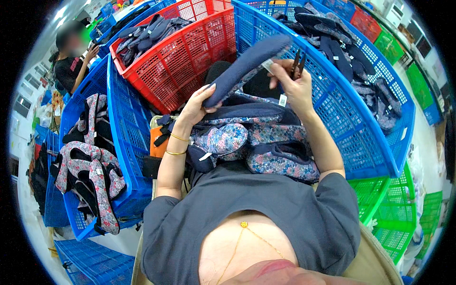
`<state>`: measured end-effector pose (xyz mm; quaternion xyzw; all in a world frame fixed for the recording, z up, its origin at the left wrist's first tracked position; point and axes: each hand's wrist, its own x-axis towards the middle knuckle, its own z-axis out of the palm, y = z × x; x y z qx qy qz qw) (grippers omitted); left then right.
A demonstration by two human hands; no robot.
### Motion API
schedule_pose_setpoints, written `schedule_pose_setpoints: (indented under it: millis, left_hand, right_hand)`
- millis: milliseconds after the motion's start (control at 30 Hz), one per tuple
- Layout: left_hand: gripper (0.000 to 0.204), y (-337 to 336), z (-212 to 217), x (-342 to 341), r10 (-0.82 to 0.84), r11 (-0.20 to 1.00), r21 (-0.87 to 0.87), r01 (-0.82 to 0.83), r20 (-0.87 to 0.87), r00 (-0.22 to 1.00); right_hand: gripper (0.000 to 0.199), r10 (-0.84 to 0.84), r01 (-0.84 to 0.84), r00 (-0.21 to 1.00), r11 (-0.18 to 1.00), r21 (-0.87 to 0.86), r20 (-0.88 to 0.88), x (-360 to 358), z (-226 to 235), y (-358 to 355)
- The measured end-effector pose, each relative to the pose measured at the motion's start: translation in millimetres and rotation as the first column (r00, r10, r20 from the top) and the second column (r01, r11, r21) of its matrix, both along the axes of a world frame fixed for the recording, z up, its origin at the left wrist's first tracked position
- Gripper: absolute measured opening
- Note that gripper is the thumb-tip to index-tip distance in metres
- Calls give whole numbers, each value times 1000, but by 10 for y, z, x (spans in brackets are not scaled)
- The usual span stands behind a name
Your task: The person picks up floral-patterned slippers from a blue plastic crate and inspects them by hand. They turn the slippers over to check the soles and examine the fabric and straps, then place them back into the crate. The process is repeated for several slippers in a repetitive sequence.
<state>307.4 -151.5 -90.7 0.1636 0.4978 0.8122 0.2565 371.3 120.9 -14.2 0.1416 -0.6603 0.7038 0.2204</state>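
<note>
My left hand (195, 105) is closed round one end of a navy fabric slipper (249, 68), which slants up to the right with its long smooth side showing. A small white label (267, 65) sticks out from the slipper's edge. Beside that label, my right hand (293, 84) has its thumb and fingers closed, and a pair of dark thread snips (298, 64) juts upward from it. Whether those fingertips also pinch the label is hard to make out. Below both hands, several floral slippers (280, 161) with blue and pink patterns lie heaped against my lap.
A blue crate (114, 137) of floral slippers stands at left, a red crate (175, 57) of slippers ahead, and another blue crate (351, 128) at right. Green crates (394, 213) sit at lower right. A person (71, 61) stands at far left.
</note>
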Motion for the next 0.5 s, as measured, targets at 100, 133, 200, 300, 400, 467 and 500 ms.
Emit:
schedule_pose_setpoints:
  millis: [100, 133, 200, 300, 400, 467, 500]
  left_hand:
    - [30, -62, 319, -7, 109, 980, -163, -118, -61, 992]
    - [30, -88, 421, -49, 167, 961, -209, -182, -90, 982]
    - [33, -112, 719, -195, 245, 945, -185, -268, -140, 959]
    - [43, -258, 988, -1073, 401, 912, 206, -354, -280, 872]
    - [47, -691, 1294, -1610, 473, 859, 324, -396, -208, 856]
    - [56, -531, 1217, -1548, 500, 863, 239, -444, -280, 819]
    - [57, -326, 1210, -1233, 529, 847, 171, -504, -370, 764]
  right_hand:
    - [20, -37, 37, 998, 999, 12, 43, 66, 36, 263]
    - [20, -65, 65, 997, 998, 6, 34, 54, 20, 356]
    - [20, -83, 83, 996, 997, -4, 36, 46, 20, 518]
    - [19, -32, 32, 998, 999, 9, 46, -27, 0, 543]
    - [17, -15, -3, 991, 991, 137, 136, -35, -10, 418]
    - [26, -28, -8, 982, 980, 196, 184, -82, -94, 525]
    - [30, -67, 20, 971, 979, 202, 231, -88, -138, 578]
